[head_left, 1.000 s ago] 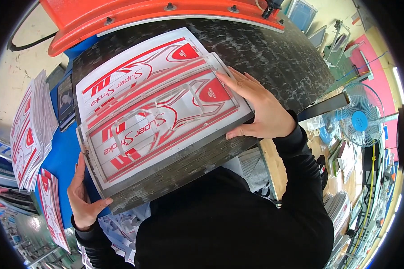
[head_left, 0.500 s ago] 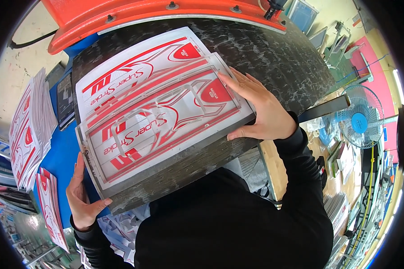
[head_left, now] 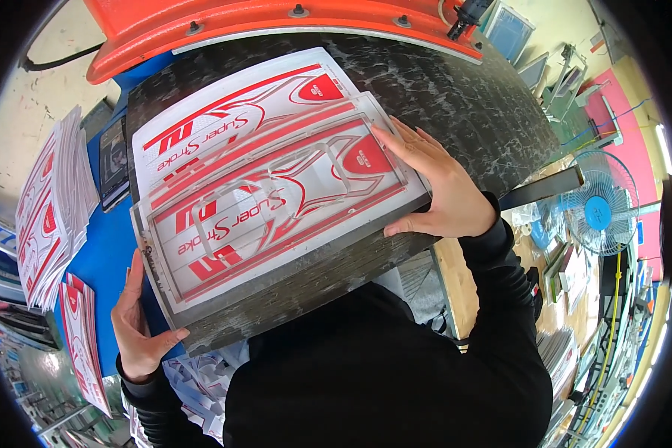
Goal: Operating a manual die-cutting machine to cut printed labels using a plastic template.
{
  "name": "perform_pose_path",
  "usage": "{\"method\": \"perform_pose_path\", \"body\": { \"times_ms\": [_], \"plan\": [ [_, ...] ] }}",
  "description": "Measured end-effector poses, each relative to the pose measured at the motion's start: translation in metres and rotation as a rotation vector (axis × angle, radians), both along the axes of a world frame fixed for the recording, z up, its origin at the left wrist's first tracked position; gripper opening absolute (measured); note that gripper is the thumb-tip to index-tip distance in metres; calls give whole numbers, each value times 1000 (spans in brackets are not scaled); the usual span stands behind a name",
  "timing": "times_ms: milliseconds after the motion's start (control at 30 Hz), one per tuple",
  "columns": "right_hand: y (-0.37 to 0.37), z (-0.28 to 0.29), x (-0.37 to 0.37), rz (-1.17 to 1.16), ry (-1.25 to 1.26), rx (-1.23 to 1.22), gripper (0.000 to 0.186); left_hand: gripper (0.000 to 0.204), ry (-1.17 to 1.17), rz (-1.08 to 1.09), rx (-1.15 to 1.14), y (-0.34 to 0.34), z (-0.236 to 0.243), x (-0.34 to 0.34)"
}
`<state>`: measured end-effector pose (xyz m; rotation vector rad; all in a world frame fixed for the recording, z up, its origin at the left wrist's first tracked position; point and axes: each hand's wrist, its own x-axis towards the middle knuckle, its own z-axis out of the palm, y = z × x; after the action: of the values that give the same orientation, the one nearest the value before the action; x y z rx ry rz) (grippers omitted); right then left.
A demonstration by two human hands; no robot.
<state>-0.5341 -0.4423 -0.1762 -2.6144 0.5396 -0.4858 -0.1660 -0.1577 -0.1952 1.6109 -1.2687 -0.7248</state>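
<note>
A clear plastic cutting die (head_left: 276,205), with raised shaped blades, lies over red-and-white printed sheets (head_left: 201,101). The sheets rest on a thick dark marbled block (head_left: 425,86), and their far part shows beyond the die. My left hand (head_left: 138,328) holds the die's left edge, fingers along the side and thumb at the near corner. At the opposite end my right hand (head_left: 448,187) grips the die, with its fingers over the upper right edge and its thumb on the block's near side.
An orange machine beam (head_left: 276,22) with bolts spans the far side. To the left, a blue table (head_left: 101,254) bears a tall stack of printed sheets (head_left: 48,216), a smaller stack (head_left: 82,343) and a dark phone-like device (head_left: 114,164). A blue fan (head_left: 597,213) stands at right.
The view has shifted slightly. Both hands keep their hold on the die, which shows no clear movement over the sheets.
</note>
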Motion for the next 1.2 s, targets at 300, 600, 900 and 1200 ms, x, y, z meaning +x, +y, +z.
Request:
{"method": "perform_pose_path", "body": {
  "times_ms": [300, 600, 900, 1200],
  "plan": [
    [2, 3, 0, 1, 28, 7, 112, 113, -84, -9, 47, -2, 7, 1],
    [2, 4, 2, -32, 70, 1, 117, 116, -85, -60, 32, 4, 5, 1],
    [1, 2, 4, -27, 61, 15, 117, 113, -105, -83, 46, 1, 9, 3],
    [-55, 35, -14, -321, -410, 4, 80, 108, 81, -11, -244, 4, 8, -5]
  ]
}}
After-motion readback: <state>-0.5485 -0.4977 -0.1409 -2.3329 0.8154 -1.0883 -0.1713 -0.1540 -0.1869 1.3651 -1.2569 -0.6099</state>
